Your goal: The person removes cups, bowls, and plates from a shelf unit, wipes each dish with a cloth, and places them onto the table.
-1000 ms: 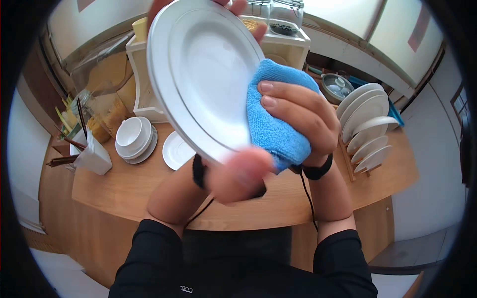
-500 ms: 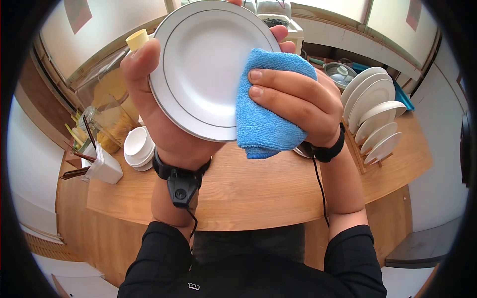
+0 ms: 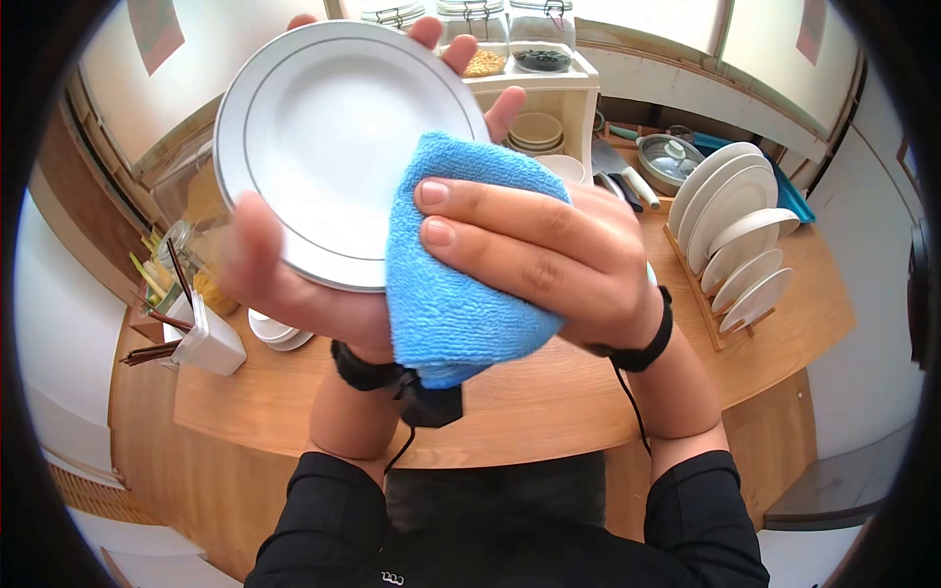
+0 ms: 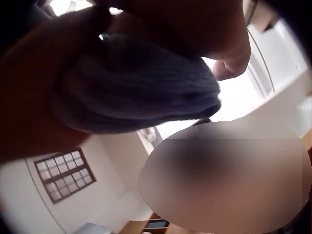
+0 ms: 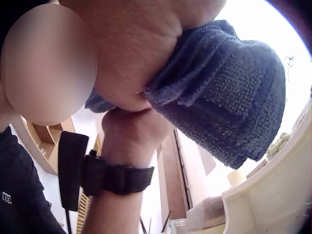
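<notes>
A white plate (image 3: 323,137) with a thin grey ring faces up in the head view, raised above the table. My left hand (image 3: 328,309) holds it from underneath; several fingertips show past its far and right rim, and the blurred thumb is at the lower left rim. In my right hand (image 3: 583,245) is a folded blue cloth (image 3: 461,314), two fingers lying flat over its top. The cloth covers the plate's lower right rim. Both wrist views show the cloth (image 5: 229,92) darkly from below; there the plate's contact with it is hidden.
A wooden rack (image 3: 691,294) of upright white plates stands on the right, near a lidded pot (image 3: 669,162) and knives (image 3: 627,181). Glass jars (image 3: 542,39) top a white shelf (image 3: 578,93) behind. At left are a white chopstick holder (image 3: 214,338) and stacked dishes (image 3: 279,333).
The plate turned from a steep tilt to facing up, then shifted left and nearer. The cloth moved left and down with the right hand, staying over the plate's right side.
</notes>
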`<state>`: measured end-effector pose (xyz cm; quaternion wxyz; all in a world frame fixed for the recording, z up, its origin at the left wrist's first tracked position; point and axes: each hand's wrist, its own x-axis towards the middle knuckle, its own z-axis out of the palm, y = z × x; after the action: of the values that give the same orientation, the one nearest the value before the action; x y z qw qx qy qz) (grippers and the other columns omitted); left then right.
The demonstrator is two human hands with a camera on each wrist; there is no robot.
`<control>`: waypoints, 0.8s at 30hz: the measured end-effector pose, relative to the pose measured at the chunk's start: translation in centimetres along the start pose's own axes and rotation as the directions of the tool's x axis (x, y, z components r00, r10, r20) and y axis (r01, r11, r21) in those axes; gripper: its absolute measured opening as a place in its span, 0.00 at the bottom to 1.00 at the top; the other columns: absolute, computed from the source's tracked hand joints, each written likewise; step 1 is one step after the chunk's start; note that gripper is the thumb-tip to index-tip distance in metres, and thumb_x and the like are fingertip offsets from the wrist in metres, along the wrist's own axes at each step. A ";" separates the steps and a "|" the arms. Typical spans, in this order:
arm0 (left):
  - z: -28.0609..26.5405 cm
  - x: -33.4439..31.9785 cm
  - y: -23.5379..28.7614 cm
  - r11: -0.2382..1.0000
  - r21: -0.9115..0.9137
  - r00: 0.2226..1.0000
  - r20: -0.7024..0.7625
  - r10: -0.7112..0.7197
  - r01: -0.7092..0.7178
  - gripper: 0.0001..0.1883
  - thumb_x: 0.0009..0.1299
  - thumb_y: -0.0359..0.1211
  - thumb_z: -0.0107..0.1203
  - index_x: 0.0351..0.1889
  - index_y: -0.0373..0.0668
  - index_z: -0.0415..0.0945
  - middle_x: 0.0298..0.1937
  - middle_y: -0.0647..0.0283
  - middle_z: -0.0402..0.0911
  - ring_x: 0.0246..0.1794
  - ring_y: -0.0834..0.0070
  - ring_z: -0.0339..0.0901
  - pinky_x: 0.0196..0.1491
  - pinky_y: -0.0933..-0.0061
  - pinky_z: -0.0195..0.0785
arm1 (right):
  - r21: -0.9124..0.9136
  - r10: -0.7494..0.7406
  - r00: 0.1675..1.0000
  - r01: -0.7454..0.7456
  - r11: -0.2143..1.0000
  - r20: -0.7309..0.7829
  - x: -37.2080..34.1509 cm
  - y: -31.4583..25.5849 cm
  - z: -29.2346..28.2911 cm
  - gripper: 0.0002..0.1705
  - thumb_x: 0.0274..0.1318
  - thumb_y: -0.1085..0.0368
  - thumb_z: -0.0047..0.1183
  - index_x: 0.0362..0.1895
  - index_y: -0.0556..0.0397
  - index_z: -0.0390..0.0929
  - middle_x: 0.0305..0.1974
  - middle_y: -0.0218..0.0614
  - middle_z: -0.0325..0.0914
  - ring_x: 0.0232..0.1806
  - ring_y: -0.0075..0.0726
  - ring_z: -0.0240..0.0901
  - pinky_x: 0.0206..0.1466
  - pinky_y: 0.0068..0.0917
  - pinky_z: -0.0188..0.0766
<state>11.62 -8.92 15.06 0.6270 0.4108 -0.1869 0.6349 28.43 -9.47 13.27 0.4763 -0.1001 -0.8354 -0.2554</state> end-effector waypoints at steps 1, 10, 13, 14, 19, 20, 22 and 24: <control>0.3 0.0 0.3 0.998 -0.044 0.999 0.014 -0.042 0.042 0.60 0.63 0.80 0.41 0.89 0.57 0.51 0.84 0.35 0.57 0.84 0.29 0.54 0.82 0.17 0.48 | -0.019 -0.038 0.999 0.039 0.999 0.029 -0.3 0.7 -0.2 0.31 0.57 0.56 0.75 0.63 0.51 0.87 0.61 0.45 0.88 0.55 0.50 0.90 0.56 0.41 0.90; -1.1 0.7 0.7 0.991 0.023 0.972 0.200 0.122 -0.129 0.63 0.66 0.77 0.50 0.85 0.35 0.53 0.70 0.32 0.71 0.73 0.35 0.73 0.80 0.31 0.64 | 0.171 0.211 0.976 -0.217 0.961 0.052 0.3 -1.2 0.6 0.33 0.55 0.62 0.76 0.67 0.52 0.85 0.67 0.46 0.85 0.62 0.53 0.87 0.66 0.45 0.86; -1.8 1.1 1.1 0.994 0.110 0.990 0.138 -0.031 0.016 0.53 0.73 0.64 0.56 0.85 0.38 0.54 0.79 0.39 0.67 0.79 0.47 0.69 0.83 0.41 0.61 | 0.196 0.126 0.989 -0.139 0.971 0.081 0.5 -1.0 0.5 0.33 0.57 0.59 0.75 0.67 0.52 0.85 0.66 0.46 0.85 0.60 0.53 0.88 0.65 0.45 0.86; -1.8 0.6 1.5 0.994 0.110 0.991 0.133 -0.031 0.016 0.53 0.73 0.64 0.56 0.85 0.38 0.54 0.79 0.39 0.67 0.79 0.47 0.69 0.83 0.41 0.61 | 0.106 0.159 0.982 -0.169 0.980 0.101 0.3 -0.7 -0.2 0.34 0.56 0.58 0.75 0.67 0.52 0.85 0.66 0.47 0.85 0.60 0.53 0.88 0.64 0.44 0.86; -0.2 -0.4 2.3 0.986 0.165 0.976 0.218 -0.010 -0.026 0.63 0.66 0.75 0.43 0.85 0.31 0.54 0.76 0.24 0.66 0.77 0.32 0.69 0.80 0.38 0.63 | -0.017 0.166 0.984 -0.165 0.986 0.058 -1.1 1.7 -0.1 0.39 0.51 0.63 0.79 0.69 0.57 0.83 0.70 0.52 0.81 0.66 0.56 0.85 0.65 0.43 0.86; -0.2 -0.4 2.3 0.987 0.159 0.977 0.215 -0.004 -0.031 0.63 0.66 0.75 0.43 0.85 0.31 0.54 0.76 0.24 0.66 0.77 0.32 0.69 0.80 0.38 0.63 | 0.105 0.253 0.965 -0.259 0.960 0.071 -0.4 0.4 0.1 0.39 0.52 0.66 0.78 0.70 0.58 0.82 0.71 0.53 0.80 0.68 0.57 0.83 0.67 0.44 0.84; -0.2 0.2 1.6 0.983 0.181 0.978 0.211 -0.005 -0.033 0.60 0.67 0.73 0.44 0.83 0.31 0.56 0.76 0.25 0.67 0.77 0.34 0.69 0.80 0.39 0.63 | 0.338 0.400 0.906 -0.423 0.841 0.139 1.0 -2.8 0.6 0.39 0.54 0.72 0.74 0.72 0.59 0.79 0.74 0.54 0.76 0.72 0.57 0.79 0.74 0.44 0.77; -0.5 0.0 2.3 0.978 0.208 0.977 0.211 -0.014 -0.031 0.58 0.68 0.72 0.45 0.82 0.32 0.57 0.76 0.26 0.68 0.77 0.36 0.70 0.79 0.40 0.64 | 0.429 0.395 0.905 -0.424 0.797 0.160 1.8 -3.9 0.5 0.39 0.55 0.71 0.74 0.73 0.58 0.79 0.74 0.53 0.77 0.71 0.57 0.80 0.73 0.44 0.78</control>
<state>9.27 -8.87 15.40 0.5537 0.5392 -0.1859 0.6067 25.51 -12.68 13.33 0.5038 -0.1721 -0.8444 0.0594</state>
